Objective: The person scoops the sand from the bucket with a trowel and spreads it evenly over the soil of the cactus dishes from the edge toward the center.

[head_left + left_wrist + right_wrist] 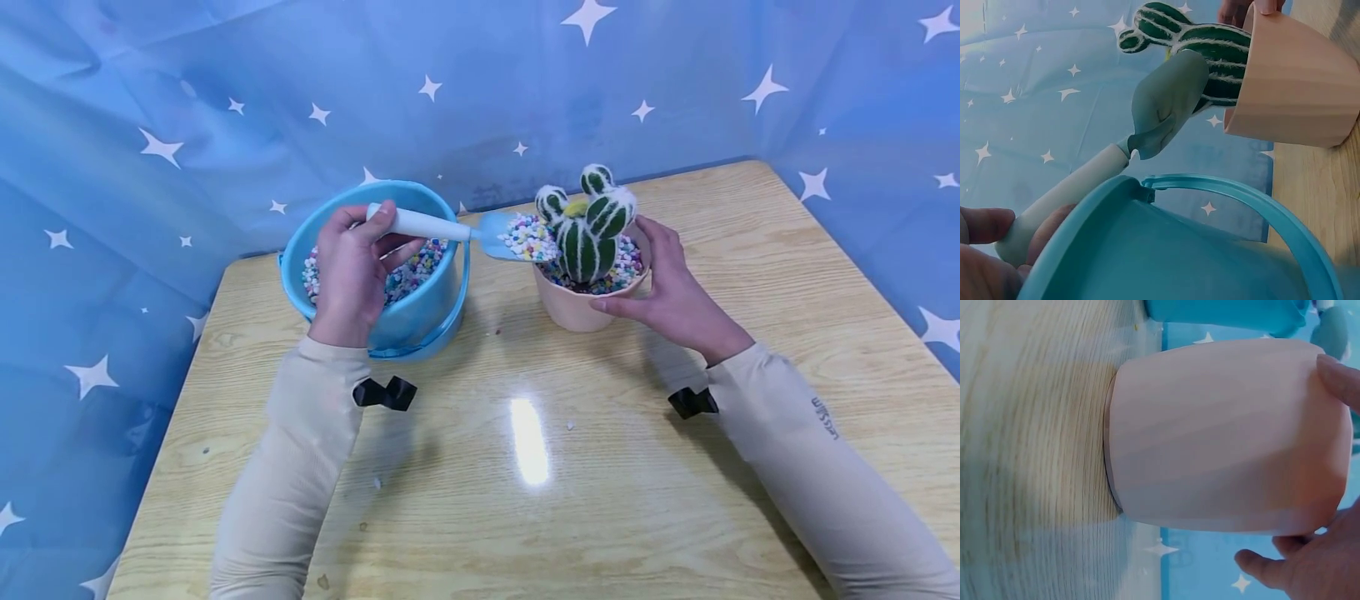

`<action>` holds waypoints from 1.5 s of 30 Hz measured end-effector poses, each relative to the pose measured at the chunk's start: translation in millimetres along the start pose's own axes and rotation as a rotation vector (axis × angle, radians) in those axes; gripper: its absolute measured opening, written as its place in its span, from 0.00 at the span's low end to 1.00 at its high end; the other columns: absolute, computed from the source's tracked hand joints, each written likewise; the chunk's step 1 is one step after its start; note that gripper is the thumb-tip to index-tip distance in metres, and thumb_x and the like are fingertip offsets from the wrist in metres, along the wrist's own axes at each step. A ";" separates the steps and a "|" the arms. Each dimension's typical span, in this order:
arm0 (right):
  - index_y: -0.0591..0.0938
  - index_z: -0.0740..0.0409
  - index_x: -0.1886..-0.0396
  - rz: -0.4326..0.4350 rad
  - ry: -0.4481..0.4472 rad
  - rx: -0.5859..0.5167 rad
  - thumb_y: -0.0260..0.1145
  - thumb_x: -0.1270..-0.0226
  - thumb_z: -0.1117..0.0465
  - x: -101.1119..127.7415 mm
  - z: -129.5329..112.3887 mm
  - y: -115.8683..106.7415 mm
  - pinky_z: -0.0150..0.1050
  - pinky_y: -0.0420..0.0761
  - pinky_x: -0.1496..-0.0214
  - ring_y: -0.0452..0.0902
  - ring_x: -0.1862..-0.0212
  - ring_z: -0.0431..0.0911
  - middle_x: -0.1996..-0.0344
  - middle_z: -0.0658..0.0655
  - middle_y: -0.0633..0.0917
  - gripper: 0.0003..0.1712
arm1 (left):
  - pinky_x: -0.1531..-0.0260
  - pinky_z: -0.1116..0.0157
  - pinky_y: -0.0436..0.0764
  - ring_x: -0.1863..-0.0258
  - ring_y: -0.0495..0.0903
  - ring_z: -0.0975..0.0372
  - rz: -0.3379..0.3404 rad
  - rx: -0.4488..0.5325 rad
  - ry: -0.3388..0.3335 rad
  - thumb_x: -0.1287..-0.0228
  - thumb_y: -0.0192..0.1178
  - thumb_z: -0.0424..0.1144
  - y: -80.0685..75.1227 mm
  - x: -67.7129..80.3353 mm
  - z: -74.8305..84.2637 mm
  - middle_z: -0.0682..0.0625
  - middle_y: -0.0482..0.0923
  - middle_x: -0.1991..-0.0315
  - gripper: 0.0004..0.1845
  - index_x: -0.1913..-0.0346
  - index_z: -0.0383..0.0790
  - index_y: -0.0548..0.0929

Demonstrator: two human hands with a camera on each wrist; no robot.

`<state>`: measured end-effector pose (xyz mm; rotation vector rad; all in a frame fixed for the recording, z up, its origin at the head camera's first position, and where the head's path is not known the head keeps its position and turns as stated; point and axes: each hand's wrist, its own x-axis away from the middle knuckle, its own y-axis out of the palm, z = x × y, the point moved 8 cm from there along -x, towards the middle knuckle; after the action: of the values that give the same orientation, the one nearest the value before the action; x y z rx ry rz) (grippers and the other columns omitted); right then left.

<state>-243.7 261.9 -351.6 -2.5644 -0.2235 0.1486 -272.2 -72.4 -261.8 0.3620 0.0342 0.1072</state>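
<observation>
My left hand grips the pale handle of a small blue trowel above a blue bucket. Colourful pebbles lie heaped on its blade, whose tip overlaps the left rim of a pink flowerpot. In the left wrist view the trowel's underside shows in front of the cactus. My right hand holds the pot at its right rim, thumb on the near side; in the right wrist view the thumb presses near the rim. A green artificial cactus with white fuzzy ridges stands in the pot among coloured pebbles.
The blue bucket at the back left contains more coloured pebbles, its handle hanging down on the right side. A few stray pebbles lie on the wooden table. A blue star-patterned curtain hangs behind.
</observation>
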 end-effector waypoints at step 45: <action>0.35 0.48 0.21 -0.028 0.020 -0.003 0.79 0.45 0.52 0.1 1.5 0.8 0.69 0.47 0.28 0.36 0.25 0.62 0.24 0.59 0.40 0.70 | 0.63 0.55 0.88 0.66 0.87 0.52 -0.112 -0.114 0.063 0.33 0.64 0.33 27.6 10.0 17.1 0.34 0.80 0.54 0.10 0.59 0.33 0.73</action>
<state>-243.7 262.0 -353.3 -2.5638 -0.2523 0.1123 -264.1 -51.6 -236.1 0.2420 0.1104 0.0094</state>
